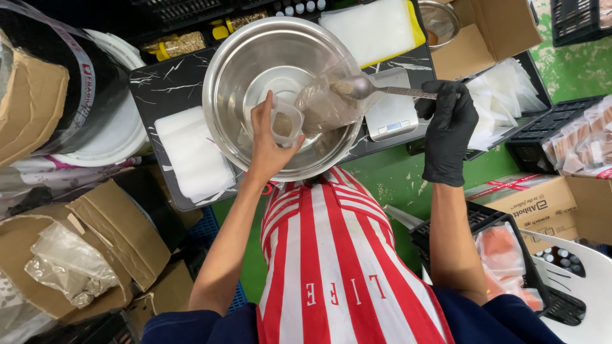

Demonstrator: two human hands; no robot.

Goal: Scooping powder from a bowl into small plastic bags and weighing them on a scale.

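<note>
1. Left hand [271,143], bare, grips a small clear plastic bag [322,102] by its mouth and holds it over the steel bowl [229,57]; the bag already holds some brownish powder.
2. Right hand [449,130], in a black glove, is clenched on the handle of a metal spoon [363,87] whose bowl sits at the bag's opening.
3. Judged step: filling the bag by spoonfuls. The next move calls for a steady tip, keeping the mouth wide.
4. Steel bowl: brown residue low down, otherwise bare.
5. Beyond, a small scale [392,114] on the black marbled tray [159,79]; nothing on its plate.

Green painted floor [574,76], black marble-patterned tabletop [159,79], cardboard boxes [95,242], black plastic crates [577,19], white chair [586,299]
</note>
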